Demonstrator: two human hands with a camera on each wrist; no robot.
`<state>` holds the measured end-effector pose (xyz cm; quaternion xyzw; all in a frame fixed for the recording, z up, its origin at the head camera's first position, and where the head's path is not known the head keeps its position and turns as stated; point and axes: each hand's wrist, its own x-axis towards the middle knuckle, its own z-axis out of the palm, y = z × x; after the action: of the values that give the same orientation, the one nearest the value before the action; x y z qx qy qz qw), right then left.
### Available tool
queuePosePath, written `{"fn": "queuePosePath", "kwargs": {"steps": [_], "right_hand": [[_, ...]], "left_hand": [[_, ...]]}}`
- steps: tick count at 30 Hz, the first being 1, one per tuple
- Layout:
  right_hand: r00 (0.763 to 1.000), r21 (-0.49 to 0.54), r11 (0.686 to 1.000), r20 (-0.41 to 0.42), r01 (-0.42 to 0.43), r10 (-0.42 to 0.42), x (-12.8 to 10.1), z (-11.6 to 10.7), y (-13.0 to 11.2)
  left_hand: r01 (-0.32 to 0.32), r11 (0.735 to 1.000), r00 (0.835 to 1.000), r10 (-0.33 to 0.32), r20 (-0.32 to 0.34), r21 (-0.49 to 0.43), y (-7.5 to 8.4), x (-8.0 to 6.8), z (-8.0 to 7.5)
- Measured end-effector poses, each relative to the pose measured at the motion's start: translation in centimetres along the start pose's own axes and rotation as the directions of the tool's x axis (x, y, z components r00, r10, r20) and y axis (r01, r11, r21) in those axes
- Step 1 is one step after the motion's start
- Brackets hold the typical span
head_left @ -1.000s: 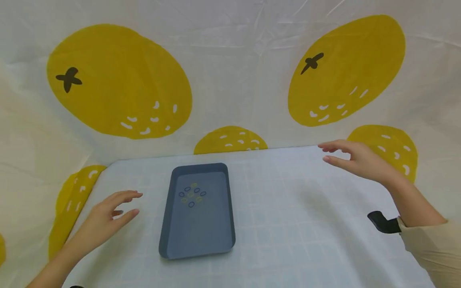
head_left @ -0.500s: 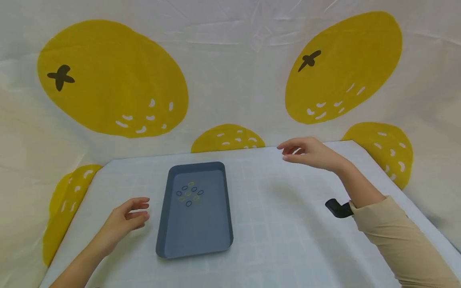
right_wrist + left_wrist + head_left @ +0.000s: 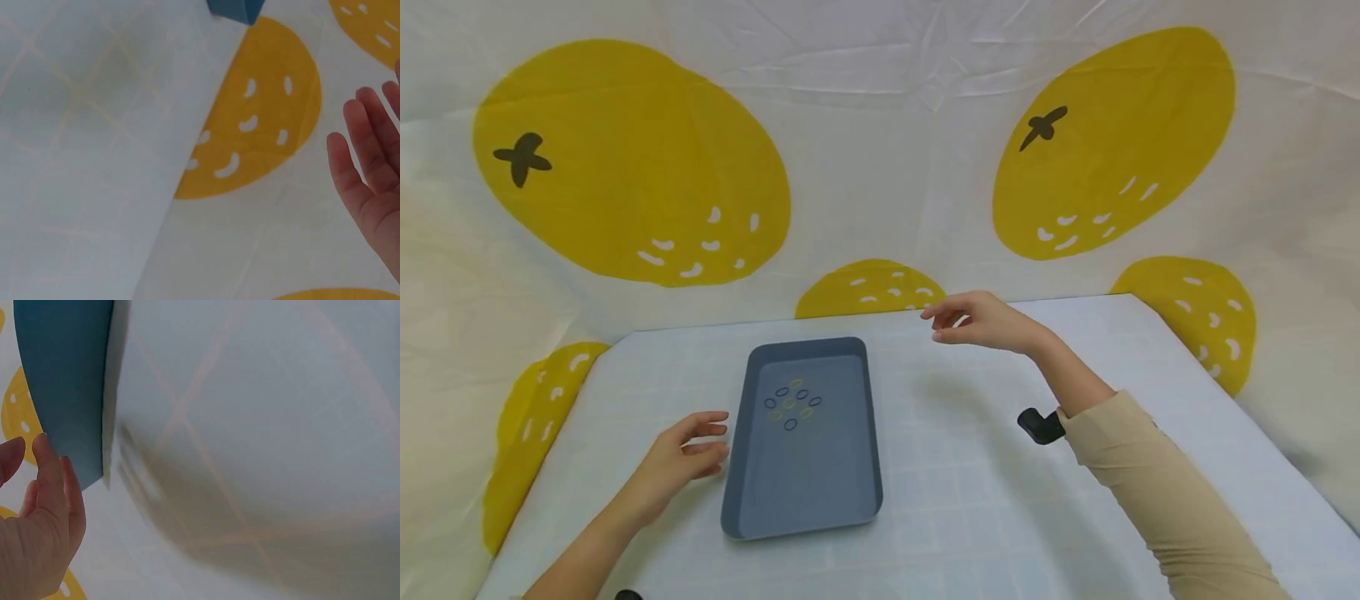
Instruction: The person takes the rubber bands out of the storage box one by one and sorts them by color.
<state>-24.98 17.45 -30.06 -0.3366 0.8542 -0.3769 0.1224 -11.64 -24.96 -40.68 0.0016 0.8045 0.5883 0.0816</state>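
A blue-grey rectangular tray lies on the table, left of the middle in the head view. Several small thin rings, some dark blue and some yellow, sit loosely grouped in its far half. My left hand is at the tray's left edge, fingers loosely bent with nothing in them; in the left wrist view its fingertips overlap the tray's wall. Over the far side of the table, right of the tray, my right hand hovers with relaxed fingers and holds nothing. The right wrist view shows its fingers spread loosely.
The table has a pale checked cloth. Behind and beside it hangs a white sheet printed with big yellow fruit. A black device is on the right wrist at the beige sleeve.
My right hand has moved left, closer to the tray. My left hand has shifted right, up to the tray's left edge. Tray and rings keep their places; the head view has turned slightly.
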Motion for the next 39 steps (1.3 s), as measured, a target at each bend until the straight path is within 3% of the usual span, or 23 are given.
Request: {"fn": "queuePosePath", "kwargs": {"steps": [9, 15, 22, 32, 39], "right_hand": [[0.998, 0.020, 1.000, 0.059, 0.014, -0.016, 3.6, 2.5, -1.1], [0.997, 0.031, 0.999, 0.069, 0.032, -0.034, 5.8, 4.5, -1.6], [0.993, 0.115, 0.993, 0.105, 0.032, -0.044, 7.8, 7.1, -2.2], [0.985, 0.069, 0.994, 0.158, -0.083, 0.071, 9.9, 10.6, -2.2], [0.981, 0.138, 0.981, 0.158, -0.137, 0.115, 10.8, 13.2, -2.3]], "left_hand": [[0.084, 0.996, 0.996, -0.084, 0.002, 0.026, 0.0, 0.5, 0.4], [0.106, 0.994, 0.994, -0.106, -0.014, 0.020, 0.0, 0.8, 1.1], [0.108, 0.994, 0.993, -0.109, -0.048, -0.022, -0.2, 1.1, 1.4], [0.154, 0.988, 0.985, -0.154, -0.081, -0.003, -0.4, 1.5, 2.2], [0.157, 0.987, 0.985, -0.158, -0.064, -0.020, -0.3, 1.2, 1.8]]}}
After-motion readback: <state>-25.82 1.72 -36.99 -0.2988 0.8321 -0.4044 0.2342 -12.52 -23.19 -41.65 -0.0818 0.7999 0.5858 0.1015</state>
